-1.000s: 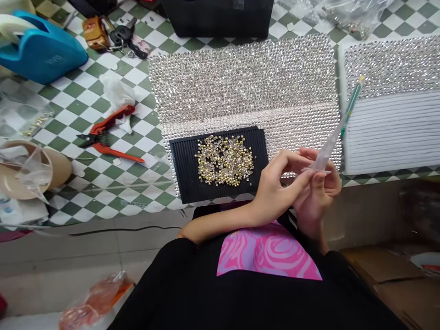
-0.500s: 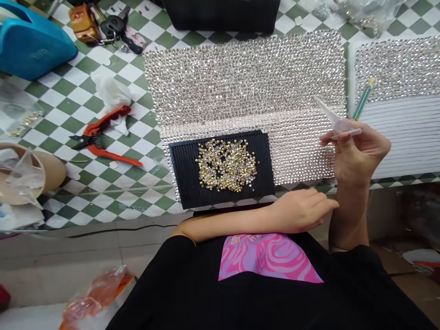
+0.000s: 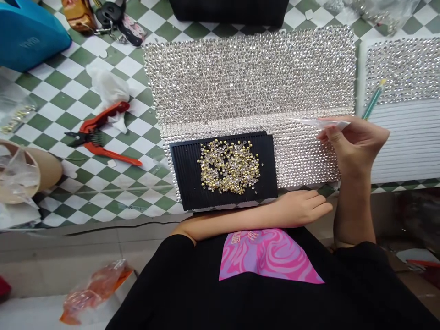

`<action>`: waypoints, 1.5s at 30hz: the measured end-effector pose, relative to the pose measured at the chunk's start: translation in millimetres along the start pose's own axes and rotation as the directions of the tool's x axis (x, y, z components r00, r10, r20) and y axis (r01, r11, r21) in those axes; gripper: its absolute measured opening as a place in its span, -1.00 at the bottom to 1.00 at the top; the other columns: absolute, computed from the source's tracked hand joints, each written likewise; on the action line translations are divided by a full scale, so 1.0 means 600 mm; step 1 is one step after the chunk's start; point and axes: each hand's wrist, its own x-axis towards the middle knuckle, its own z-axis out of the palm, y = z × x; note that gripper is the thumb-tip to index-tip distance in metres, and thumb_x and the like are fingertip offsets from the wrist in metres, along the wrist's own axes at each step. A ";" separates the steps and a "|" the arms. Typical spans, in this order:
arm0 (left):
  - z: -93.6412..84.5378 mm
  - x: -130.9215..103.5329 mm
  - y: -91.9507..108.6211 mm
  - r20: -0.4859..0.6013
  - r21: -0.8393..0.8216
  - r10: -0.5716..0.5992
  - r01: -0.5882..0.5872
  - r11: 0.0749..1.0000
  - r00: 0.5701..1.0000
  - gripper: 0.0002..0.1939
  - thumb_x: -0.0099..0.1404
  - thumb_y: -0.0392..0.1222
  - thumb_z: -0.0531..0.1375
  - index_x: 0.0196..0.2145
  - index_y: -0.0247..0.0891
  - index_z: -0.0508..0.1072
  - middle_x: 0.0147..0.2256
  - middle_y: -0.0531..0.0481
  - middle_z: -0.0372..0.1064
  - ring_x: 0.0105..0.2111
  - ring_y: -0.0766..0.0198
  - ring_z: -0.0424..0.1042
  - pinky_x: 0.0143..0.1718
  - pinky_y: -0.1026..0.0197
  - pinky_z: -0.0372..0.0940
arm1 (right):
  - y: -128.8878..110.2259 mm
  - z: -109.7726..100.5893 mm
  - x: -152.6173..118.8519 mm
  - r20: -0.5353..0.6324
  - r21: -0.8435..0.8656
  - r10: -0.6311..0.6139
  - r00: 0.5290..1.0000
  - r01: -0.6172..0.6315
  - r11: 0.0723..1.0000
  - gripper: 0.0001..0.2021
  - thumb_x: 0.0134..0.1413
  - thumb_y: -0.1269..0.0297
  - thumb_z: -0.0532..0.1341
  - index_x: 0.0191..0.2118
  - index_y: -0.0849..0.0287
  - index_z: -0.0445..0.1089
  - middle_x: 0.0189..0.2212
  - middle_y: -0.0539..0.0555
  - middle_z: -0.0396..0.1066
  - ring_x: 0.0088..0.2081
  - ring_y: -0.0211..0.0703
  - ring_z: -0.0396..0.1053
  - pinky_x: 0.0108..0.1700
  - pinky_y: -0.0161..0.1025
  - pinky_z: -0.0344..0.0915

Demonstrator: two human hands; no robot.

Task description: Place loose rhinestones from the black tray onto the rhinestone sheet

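Note:
My right hand (image 3: 357, 142) pinches a white translucent plastic tool with a long pointed tip (image 3: 318, 123) between thumb and fingers. Its tip points left, over a large sheet set with clear rhinestones (image 3: 250, 78). My left hand (image 3: 304, 208) rests at the table's front edge with its fingers loosely stretched and nothing in them that I can see. Close to the left forearm lies a black ridged tray (image 3: 182, 174), overlapping the sheet's front left part. Loose gold-backed rhinestones (image 3: 228, 167) are heaped on the tray.
A second board partly covered with stones (image 3: 405, 142) lies at right, a teal pen (image 3: 374, 98) across it. Left of the sheet are red-handled pliers (image 3: 92, 137), crumpled tissue (image 3: 106, 85), a cardboard tub (image 3: 48, 169) and keys (image 3: 110, 16). A black box (image 3: 230, 11) stands behind.
My right hand has turned the pointed tool; its tip has swung left and down and now lies nearly level. The left hand has shifted slightly left, away from the right forearm.

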 end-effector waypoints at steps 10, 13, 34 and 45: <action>0.000 0.001 -0.001 0.031 -0.019 -0.002 0.002 1.000 1.000 -0.72 0.49 -0.38 -0.08 -0.19 -0.33 0.42 -0.32 -0.03 0.41 -0.28 0.29 0.41 -0.29 0.24 0.24 | 0.005 0.001 0.001 -0.039 -0.078 0.021 0.999 -0.024 0.997 -0.82 0.08 0.22 0.34 -0.43 0.23 0.53 -0.56 0.02 0.45 -0.51 -0.37 0.37 -0.49 -0.36 0.22; -0.001 0.002 -0.001 0.052 -0.013 0.002 -0.002 1.000 0.999 -0.74 0.49 -0.38 -0.07 -0.19 -0.32 0.41 -0.31 -0.04 0.41 -0.28 0.29 0.40 -0.28 0.25 0.22 | 0.005 0.000 0.002 -0.031 -0.131 0.025 0.999 -0.029 0.991 -0.79 0.09 0.19 0.33 -0.45 0.23 0.52 -0.55 0.03 0.45 -0.50 -0.37 0.37 -0.48 -0.35 0.23; 0.005 0.001 -0.002 0.044 -0.019 0.007 -0.006 1.000 0.999 -0.73 0.49 -0.38 -0.07 -0.20 -0.33 0.42 -0.32 -0.04 0.40 -0.28 0.30 0.41 -0.28 0.26 0.24 | 0.008 -0.004 0.001 -0.059 -0.152 0.041 0.997 -0.050 0.987 -0.80 0.11 0.20 0.33 -0.41 0.24 0.52 -0.55 0.02 0.43 -0.52 -0.37 0.35 -0.49 -0.34 0.24; 0.012 -0.002 -0.002 -0.081 0.012 0.015 -0.014 1.000 0.997 -0.73 0.48 -0.40 -0.06 -0.23 -0.33 0.42 -0.36 -0.01 0.40 -0.29 0.30 0.42 -0.31 0.26 0.22 | 0.009 -0.011 0.002 -0.088 -0.111 0.005 0.996 -0.015 0.994 -0.86 0.08 0.30 0.34 -0.43 0.26 0.52 -0.56 0.04 0.44 -0.52 -0.37 0.35 -0.49 -0.36 0.21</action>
